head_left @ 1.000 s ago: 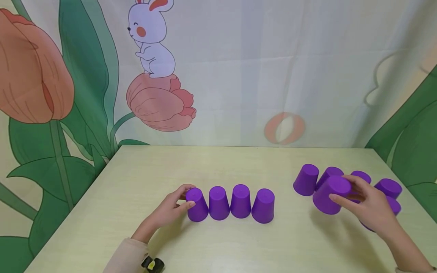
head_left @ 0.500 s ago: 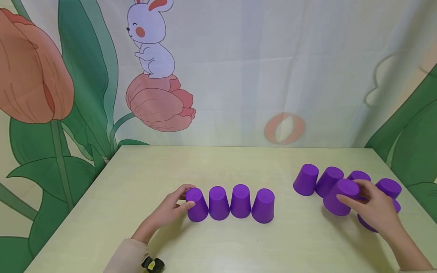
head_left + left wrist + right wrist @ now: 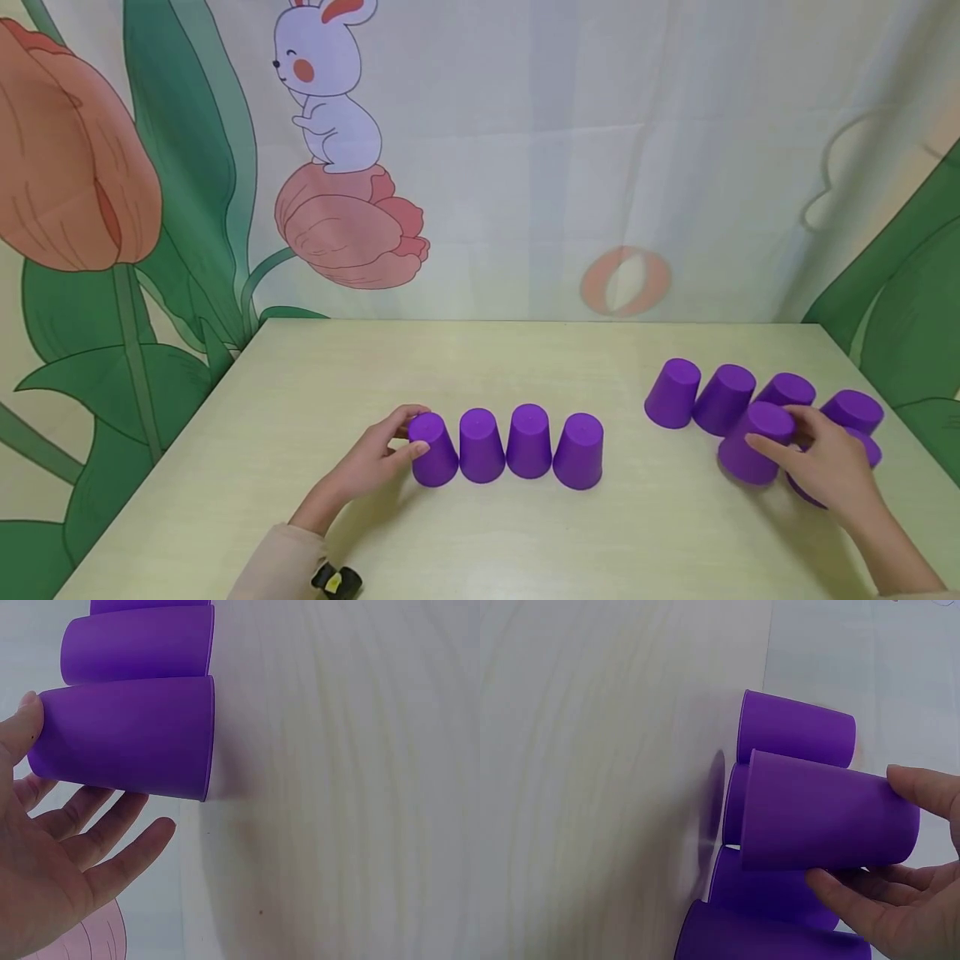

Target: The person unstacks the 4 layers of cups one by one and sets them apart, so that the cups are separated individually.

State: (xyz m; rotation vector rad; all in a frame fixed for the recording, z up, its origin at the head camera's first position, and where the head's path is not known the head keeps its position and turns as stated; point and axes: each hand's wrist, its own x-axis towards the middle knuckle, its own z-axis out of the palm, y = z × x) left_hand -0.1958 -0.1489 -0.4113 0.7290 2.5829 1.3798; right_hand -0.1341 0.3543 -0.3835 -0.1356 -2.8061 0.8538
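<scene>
Several purple plastic cups stand upside down on the table. My left hand (image 3: 369,460) holds the leftmost cup (image 3: 435,457) of the middle row, thumb near its closed end and fingers behind it. The cup's rim rests on the table. My right hand (image 3: 831,463) grips another upside-down purple cup (image 3: 752,447) at the right, thumb on the near side, fingers on the far side. In the right wrist view that held cup (image 3: 821,814) hangs just off the table, with its shadow beside its rim.
Three more cups, one of them the end cup (image 3: 578,452), continue the middle row. Behind my right hand stand several cups, including a back-left cup (image 3: 673,393). A black object (image 3: 337,582) lies by my left sleeve. A printed curtain (image 3: 510,167) hangs behind the table (image 3: 450,358).
My right hand has moved right and lowered the cup towards the table, in front of the right-hand cups. The left hand stays on its cup.
</scene>
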